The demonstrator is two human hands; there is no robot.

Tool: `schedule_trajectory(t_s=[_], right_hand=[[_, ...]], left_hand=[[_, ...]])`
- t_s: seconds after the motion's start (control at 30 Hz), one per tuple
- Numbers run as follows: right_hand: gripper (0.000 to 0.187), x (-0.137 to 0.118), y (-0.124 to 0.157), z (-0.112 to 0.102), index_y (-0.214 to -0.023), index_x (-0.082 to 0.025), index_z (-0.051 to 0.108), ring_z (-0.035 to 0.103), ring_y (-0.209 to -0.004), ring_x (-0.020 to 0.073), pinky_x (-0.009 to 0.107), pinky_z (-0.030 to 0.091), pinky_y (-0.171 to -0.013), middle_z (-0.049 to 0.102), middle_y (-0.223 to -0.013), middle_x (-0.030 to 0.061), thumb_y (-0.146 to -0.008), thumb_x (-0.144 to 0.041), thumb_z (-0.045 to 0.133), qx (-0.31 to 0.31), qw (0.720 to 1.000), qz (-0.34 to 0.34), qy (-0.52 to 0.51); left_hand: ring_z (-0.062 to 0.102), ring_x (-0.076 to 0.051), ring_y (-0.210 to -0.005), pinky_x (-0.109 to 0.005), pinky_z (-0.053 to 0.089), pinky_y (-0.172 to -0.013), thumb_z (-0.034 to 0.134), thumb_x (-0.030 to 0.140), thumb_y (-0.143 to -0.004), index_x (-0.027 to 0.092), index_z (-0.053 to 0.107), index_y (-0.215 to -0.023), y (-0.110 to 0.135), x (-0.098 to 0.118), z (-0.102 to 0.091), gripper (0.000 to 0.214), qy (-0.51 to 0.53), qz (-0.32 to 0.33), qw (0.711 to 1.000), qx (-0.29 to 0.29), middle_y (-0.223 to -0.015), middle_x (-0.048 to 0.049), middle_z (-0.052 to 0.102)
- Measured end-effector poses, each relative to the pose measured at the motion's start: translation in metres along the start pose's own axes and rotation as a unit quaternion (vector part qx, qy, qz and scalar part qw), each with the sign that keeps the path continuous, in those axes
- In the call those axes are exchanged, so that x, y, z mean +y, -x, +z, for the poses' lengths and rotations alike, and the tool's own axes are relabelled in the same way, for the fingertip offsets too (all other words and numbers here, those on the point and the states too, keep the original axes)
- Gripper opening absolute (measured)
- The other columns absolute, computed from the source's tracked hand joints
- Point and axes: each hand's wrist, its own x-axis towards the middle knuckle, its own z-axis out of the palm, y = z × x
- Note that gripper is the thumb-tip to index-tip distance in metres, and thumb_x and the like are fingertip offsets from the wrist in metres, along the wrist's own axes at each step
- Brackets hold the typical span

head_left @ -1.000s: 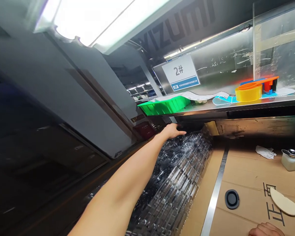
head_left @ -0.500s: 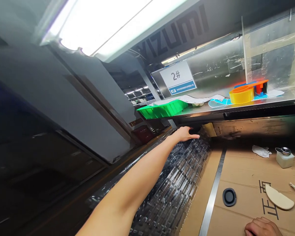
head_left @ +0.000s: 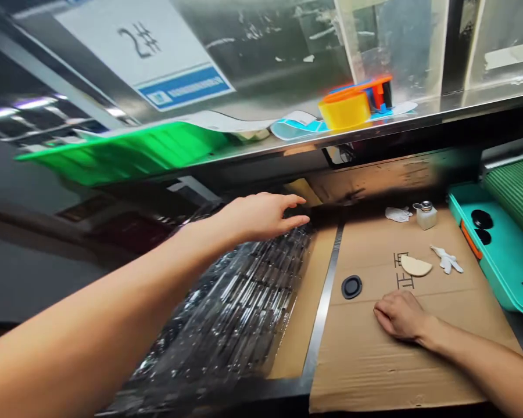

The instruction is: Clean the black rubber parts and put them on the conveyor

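Left hand (head_left: 261, 217) open and empty above clear plastic trays (head_left: 226, 307); right hand (head_left: 401, 316) rests open, flat on cardboard (head_left: 375, 371). Teal tray (head_left: 501, 273) now in view.

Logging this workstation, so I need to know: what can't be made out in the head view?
- Left hand: blur hides whether it touches the clear plastic trays.
- Teal tray: cut off by the right edge of the head view.
- Small bottle: too small in the head view to tell its contents.
- Blue strip on the 2# sign: its small print is blurred in the head view.
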Motion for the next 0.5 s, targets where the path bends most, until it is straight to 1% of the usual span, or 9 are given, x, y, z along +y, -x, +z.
schedule_trajectory(t_s=[0.03,0.1,0.17,0.23,0.27,0.3,0.37,0.43,0.5], right_hand=[[0.027,0.004,-0.002,-0.011,-0.086,-0.019,0.067,0.063,-0.081,0.0181,0.029,0.042,-0.077,0.071,-0.086,0.0061,-0.098,-0.024,0.044,0.004,0.999,0.026,0.023],[0.025,0.016,-0.008,-0.036,-0.096,-0.018,0.068,0.062,-0.091,0.0219,0.032,0.043,-0.081,0.070,-0.095,0.0099,-0.099,-0.029,0.045,0.039,0.991,0.101,0.077],[0.026,0.031,-0.014,-0.059,-0.108,-0.017,0.067,0.060,-0.101,0.0274,0.037,0.043,-0.085,0.068,-0.106,0.0135,-0.094,-0.037,0.057,0.058,0.976,0.169,0.125],[0.034,0.050,-0.019,-0.072,-0.111,-0.019,0.068,0.059,-0.102,0.0300,0.040,0.044,-0.085,0.067,-0.109,0.0134,-0.084,-0.040,0.071,0.012,0.971,0.197,0.135],[0.034,0.060,-0.020,-0.073,-0.110,-0.019,0.069,0.060,-0.100,0.0292,0.040,0.045,-0.085,0.067,-0.107,0.0123,-0.082,-0.040,0.073,-0.022,0.973,0.195,0.120],[0.033,0.070,-0.020,-0.071,-0.109,-0.019,0.069,0.060,-0.101,0.0284,0.039,0.045,-0.085,0.067,-0.109,0.0116,-0.083,-0.040,0.072,-0.032,0.977,0.185,0.103],[0.036,0.087,-0.018,-0.062,-0.115,-0.020,0.067,0.057,-0.108,0.0279,0.039,0.045,-0.089,0.065,-0.116,0.0108,-0.090,-0.046,0.063,0.030,0.985,0.151,0.081],[0.041,0.099,-0.015,-0.049,-0.119,-0.020,0.065,0.054,-0.112,0.0285,0.041,0.044,-0.094,0.064,-0.118,0.0105,-0.093,-0.051,0.059,0.089,0.984,0.132,0.075],[0.042,0.105,-0.013,-0.040,-0.118,-0.018,0.065,0.054,-0.113,0.0300,0.043,0.044,-0.095,0.065,-0.117,0.0116,-0.092,-0.051,0.058,0.108,0.986,0.111,0.064]], left_hand=[[0.063,-0.037,-0.118,-0.045,0.047,-0.101,0.065,0.078,-0.070,0.040,0.063,-0.133,0.005,0.023,0.001,0.074,-0.009,0.038,0.999,-0.009,-0.122,-0.0035,0.072],[0.063,-0.036,-0.120,-0.043,0.047,-0.100,0.064,0.078,-0.071,0.042,0.063,-0.132,0.015,0.073,0.001,0.071,0.005,0.105,0.994,-0.011,-0.124,-0.0011,0.071],[0.063,-0.035,-0.121,-0.041,0.048,-0.101,0.064,0.077,-0.070,0.042,0.065,-0.129,0.020,0.127,-0.003,0.069,0.036,0.165,0.985,-0.026,-0.125,0.0009,0.071],[0.063,-0.033,-0.121,-0.040,0.047,-0.104,0.065,0.077,-0.071,0.041,0.067,-0.126,0.019,0.184,-0.011,0.066,0.076,0.205,0.974,-0.054,-0.121,0.0015,0.072],[0.063,-0.033,-0.120,-0.041,0.047,-0.105,0.064,0.076,-0.072,0.039,0.069,-0.123,0.017,0.214,-0.016,0.063,0.098,0.219,0.968,-0.066,-0.118,0.0011,0.073],[0.064,-0.032,-0.118,-0.041,0.047,-0.105,0.062,0.075,-0.074,0.038,0.070,-0.121,0.014,0.244,-0.021,0.060,0.121,0.236,0.961,-0.072,-0.115,0.0004,0.074],[0.066,-0.032,-0.114,-0.043,0.049,-0.102,0.058,0.070,-0.081,0.035,0.072,-0.118,0.006,0.305,-0.028,0.053,0.169,0.293,0.939,-0.055,-0.112,-0.0012,0.075],[0.066,-0.030,-0.113,-0.044,0.050,-0.101,0.050,0.062,-0.091,0.033,0.072,-0.117,-0.004,0.367,-0.032,0.045,0.212,0.375,0.902,0.004,-0.114,-0.0037,0.074],[0.060,-0.029,-0.123,-0.047,0.045,-0.108,0.046,0.054,-0.096,0.029,0.071,-0.118,-0.018,0.425,-0.032,0.042,0.245,0.423,0.867,0.094,-0.128,-0.0081,0.069]])
